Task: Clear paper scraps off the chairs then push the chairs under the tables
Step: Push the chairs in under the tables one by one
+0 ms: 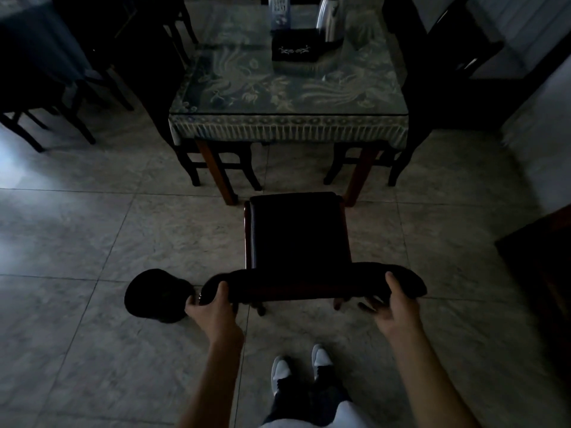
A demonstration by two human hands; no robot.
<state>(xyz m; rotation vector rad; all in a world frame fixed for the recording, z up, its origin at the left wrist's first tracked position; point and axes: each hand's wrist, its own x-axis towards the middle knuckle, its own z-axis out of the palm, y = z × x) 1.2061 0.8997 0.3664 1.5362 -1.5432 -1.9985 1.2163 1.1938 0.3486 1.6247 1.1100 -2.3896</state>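
Head view, the only one supplied. The scene is dim and detail on dark surfaces is poor.

The chair (298, 230) stands on the tiled floor (92, 242) at centre, its back rail nearest the person and its seat pointing to 12 o'clock at the desk (289, 97). The front edge of the seat lies just short of the desk's fringed cloth edge, between the two near desk legs; the chair is not yet under.

No paper scrap is visible on the seat, though the upholstery is too dark to rule one out.

Left hand (213, 307): fingers curled over the left end of the back rail, thumb on top. The same hand also pinches a dark rounded object (157, 296) hanging out at 9 o'clock; what it is cannot be told. Judged: it is carried so that both hands remain free for the chair.

Right hand (394, 301): thumb laid over the right end of the rail, fingers looser beneath it; a partial grip.

Hands are set at opposite ends of the rail, judged to keep the chair square while it is pushed.

Two further chairs are already tucked in at the desk's 9 and 3 o'clock sides. On the desk at 12 o'clock: a dark box (295, 46) and a metal kettle (330, 20).

Judged status: clearing apparently done here; push pending.
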